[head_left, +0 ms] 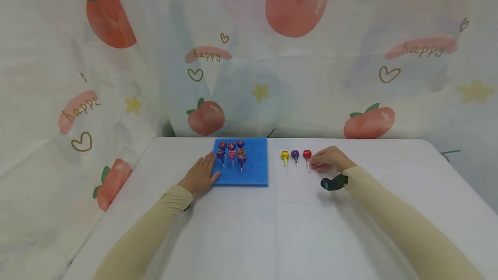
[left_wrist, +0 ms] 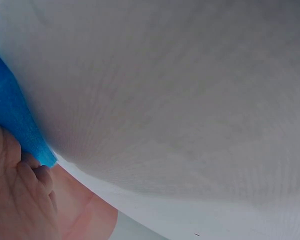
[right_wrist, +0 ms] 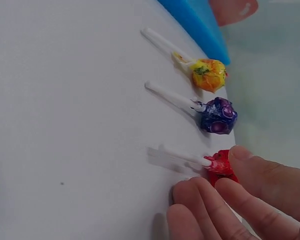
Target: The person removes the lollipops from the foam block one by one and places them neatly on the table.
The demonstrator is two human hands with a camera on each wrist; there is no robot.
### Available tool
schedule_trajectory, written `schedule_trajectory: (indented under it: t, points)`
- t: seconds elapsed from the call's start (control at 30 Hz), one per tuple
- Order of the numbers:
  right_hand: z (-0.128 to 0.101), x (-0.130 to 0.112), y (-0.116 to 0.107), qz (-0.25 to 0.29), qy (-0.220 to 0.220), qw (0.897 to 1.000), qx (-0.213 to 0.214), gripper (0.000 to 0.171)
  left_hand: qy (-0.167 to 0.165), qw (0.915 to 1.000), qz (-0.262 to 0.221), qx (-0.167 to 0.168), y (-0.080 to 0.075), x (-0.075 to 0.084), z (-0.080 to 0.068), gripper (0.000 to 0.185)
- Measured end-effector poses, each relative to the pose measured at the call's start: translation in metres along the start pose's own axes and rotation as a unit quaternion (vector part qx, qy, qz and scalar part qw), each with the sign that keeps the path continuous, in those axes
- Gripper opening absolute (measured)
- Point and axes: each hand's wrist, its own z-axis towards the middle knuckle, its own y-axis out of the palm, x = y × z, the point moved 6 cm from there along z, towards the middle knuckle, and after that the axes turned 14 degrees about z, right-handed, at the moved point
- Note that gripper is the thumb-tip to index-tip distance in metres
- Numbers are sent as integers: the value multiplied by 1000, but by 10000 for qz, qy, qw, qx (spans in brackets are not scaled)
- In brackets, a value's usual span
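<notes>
My left hand (head_left: 200, 174) lies flat at the left edge of a blue foam board (head_left: 258, 176), its straight fingers on the rim; in the left wrist view the palm sits against the board's corner (left_wrist: 20, 115). Several wrapped lollipops (head_left: 231, 154) stand stick-down in that board. To its right, a yellow lollipop (head_left: 285, 154), a purple lollipop (right_wrist: 217, 116) and a red lollipop (head_left: 307, 154) form a row. Thumb and index finger of my right hand (head_left: 330, 159) pinch the red one by its wrapped head, partly hiding it; its stick (right_wrist: 182, 155) looks blurred.
Small holes (head_left: 252, 155) dot the right part of the board. A white cloth covers the table (head_left: 241, 228). Behind it hangs a curtain (head_left: 241, 111) printed with peaches, close to the table's back edge. A dark wrist strap piece (head_left: 333, 182) hangs below my right wrist.
</notes>
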Motion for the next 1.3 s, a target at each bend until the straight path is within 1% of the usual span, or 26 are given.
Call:
schedule_trajectory:
  t: [0.13,0.33,0.53,0.63,0.8,0.9,0.97,1.03,1.13,1.17,1.23,1.3]
  points:
    - [-6,-3,-5,74,-45,9999,-150,48,-15,10000,-74,-32,1,-1,1,67]
    - [-16,-14,-8,-70,-277,9987,-419,49,-19,10000,-57,10,2,-1,1,67]
    - [-26,-33,-3,-60,-532,9967,-615,48,-26,9999,-72,77,1,0,0,66]
    - [-29,-45,4,-51,-757,9941,-773,49,-40,9999,-82,77,-2,1,0,65]
    - [-27,-60,20,-226,-1075,9905,-821,49,-40,10000,-1,-37,-3,2,-1,66]
    - [-24,-67,34,-265,-1345,9863,-919,49,-36,10000,-28,13,-4,2,-2,66]
    - [-22,-71,45,-155,-1536,9824,-1050,47,-36,10000,-34,36,-5,2,-2,65]
    - [-21,-75,57,-20,-1762,9761,-1271,45,-44,10000,-40,36,-5,2,-2,65]
    - [-20,-78,75,247,-1974,9681,-1522,44,-52,10000,2,-36,-4,2,-2,66]
    - [-20,-78,81,303,-2016,9660,-1590,44,-55,10000,23,-66,-4,2,-2,66]
    - [-19,-78,92,435,-2091,9611,-1748,44,-48,10000,-21,-20,-5,2,-2,66]
    - [-18,-78,102,511,-2110,9593,-1808,45,-49,10000,-19,-19,-5,3,-2,66]
